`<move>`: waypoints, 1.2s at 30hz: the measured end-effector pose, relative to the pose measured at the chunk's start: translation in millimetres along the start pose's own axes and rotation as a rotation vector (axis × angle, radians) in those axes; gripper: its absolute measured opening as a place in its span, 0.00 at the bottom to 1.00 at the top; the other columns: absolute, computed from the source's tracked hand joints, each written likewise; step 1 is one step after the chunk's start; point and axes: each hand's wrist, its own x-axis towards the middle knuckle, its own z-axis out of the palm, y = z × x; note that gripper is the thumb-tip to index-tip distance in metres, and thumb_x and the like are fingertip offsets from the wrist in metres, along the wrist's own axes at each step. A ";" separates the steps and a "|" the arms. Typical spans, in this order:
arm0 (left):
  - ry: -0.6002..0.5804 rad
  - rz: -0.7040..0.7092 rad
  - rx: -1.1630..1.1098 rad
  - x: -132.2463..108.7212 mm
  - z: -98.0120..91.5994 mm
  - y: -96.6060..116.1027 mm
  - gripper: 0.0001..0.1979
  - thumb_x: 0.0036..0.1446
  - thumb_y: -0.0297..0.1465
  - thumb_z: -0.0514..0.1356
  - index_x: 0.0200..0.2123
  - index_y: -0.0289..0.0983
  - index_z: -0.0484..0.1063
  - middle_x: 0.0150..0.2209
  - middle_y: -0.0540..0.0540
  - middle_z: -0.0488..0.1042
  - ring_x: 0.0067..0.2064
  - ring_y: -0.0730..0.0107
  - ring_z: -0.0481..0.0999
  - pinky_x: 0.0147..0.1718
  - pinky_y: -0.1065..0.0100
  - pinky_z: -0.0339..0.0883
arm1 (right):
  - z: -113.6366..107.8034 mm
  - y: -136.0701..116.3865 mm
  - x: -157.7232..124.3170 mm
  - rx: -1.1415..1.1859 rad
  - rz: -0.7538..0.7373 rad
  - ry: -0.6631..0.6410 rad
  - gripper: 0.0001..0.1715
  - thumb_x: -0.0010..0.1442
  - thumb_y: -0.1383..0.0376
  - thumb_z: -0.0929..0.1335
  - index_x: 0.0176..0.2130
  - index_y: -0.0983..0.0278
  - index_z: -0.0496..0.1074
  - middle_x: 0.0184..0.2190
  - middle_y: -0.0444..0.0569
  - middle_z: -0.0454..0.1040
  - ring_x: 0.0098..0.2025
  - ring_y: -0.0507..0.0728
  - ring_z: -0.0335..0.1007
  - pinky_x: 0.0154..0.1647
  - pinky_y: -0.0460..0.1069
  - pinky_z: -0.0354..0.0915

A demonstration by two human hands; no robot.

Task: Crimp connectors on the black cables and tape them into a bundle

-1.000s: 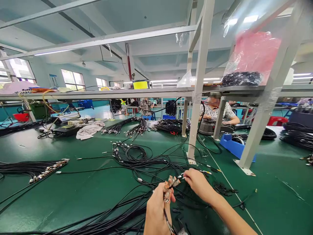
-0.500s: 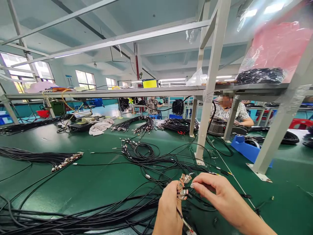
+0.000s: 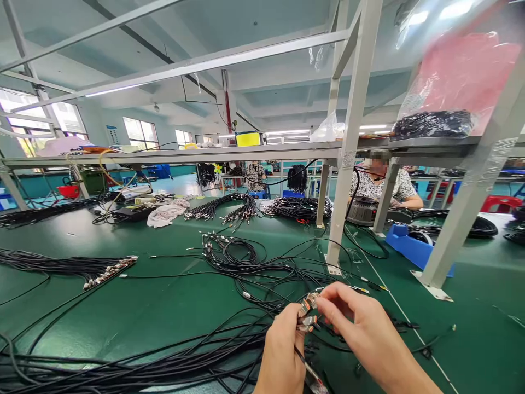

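Observation:
My left hand (image 3: pixel 282 345) is closed around a bunch of black cables at the lower middle. Their metal connectors (image 3: pixel 308 320), several with orange inside the ends, stick out past the thumb and fingers. My right hand (image 3: pixel 356 323) is just to the right, its thumb and index finger pinched together against the uppermost connector of the bunch. Whatever lies between those two fingertips is too small and too covered to name. Below my left hand hangs a cable end (image 3: pixel 308 365) with a shiny tip.
Loose black cables (image 3: pixel 135 364) run across the green table (image 3: pixel 164 306) in front. A cable bundle (image 3: pixel 110 271) lies left, coiled cables (image 3: pixel 241 254) in the middle. A shelf post (image 3: pixel 348 164) and blue tape dispenser (image 3: pixel 410 246) stand right. Behind the post sits a person (image 3: pixel 404 189).
My right hand has moved slightly left and up, and its pinched fingertips now touch the upper connector instead of standing apart from it. My left hand keeps its hold. The view has shifted a little.

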 end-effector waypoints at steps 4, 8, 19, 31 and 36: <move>0.002 -0.031 -0.007 1.0 -0.5 1.5 0.16 0.72 0.36 0.46 0.48 0.41 0.73 0.36 0.46 0.75 0.37 0.66 0.71 0.38 0.68 0.62 | 6.3 3.1 -0.9 0.019 -0.090 0.112 0.24 0.62 0.51 0.65 0.50 0.61 0.76 0.41 0.50 0.82 0.39 0.56 0.79 0.39 0.47 0.75; -0.040 -0.043 -0.059 4.0 -2.3 1.0 0.19 0.72 0.39 0.44 0.43 0.38 0.72 0.34 0.45 0.74 0.34 0.67 0.69 0.35 0.68 0.60 | 17.4 3.6 -4.3 -0.066 -0.264 0.141 0.18 0.66 0.59 0.63 0.48 0.60 0.79 0.43 0.47 0.82 0.45 0.55 0.79 0.44 0.43 0.74; -0.013 -0.174 -0.127 11.8 -17.5 18.3 0.21 0.70 0.46 0.47 0.35 0.38 0.69 0.29 0.49 0.68 0.29 0.71 0.62 0.30 0.70 0.59 | 12.9 25.9 12.1 0.005 -0.157 0.124 0.26 0.70 0.53 0.58 0.59 0.59 0.70 0.53 0.50 0.77 0.50 0.55 0.77 0.52 0.50 0.73; 0.091 -0.172 -0.086 9.1 -16.6 12.8 0.21 0.71 0.45 0.47 0.33 0.39 0.69 0.30 0.48 0.71 0.32 0.69 0.70 0.35 0.69 0.64 | 37.6 117.9 46.3 -0.420 -0.126 -0.064 0.10 0.63 0.66 0.65 0.40 0.62 0.77 0.48 0.55 0.75 0.51 0.62 0.69 0.52 0.61 0.66; 0.117 -0.113 -0.041 8.5 -16.6 13.4 0.18 0.71 0.43 0.47 0.41 0.39 0.71 0.33 0.47 0.74 0.32 0.68 0.71 0.35 0.69 0.66 | 2.4 68.7 37.5 -0.362 -0.182 -0.215 0.14 0.65 0.63 0.63 0.40 0.58 0.79 0.37 0.48 0.80 0.39 0.58 0.74 0.42 0.52 0.67</move>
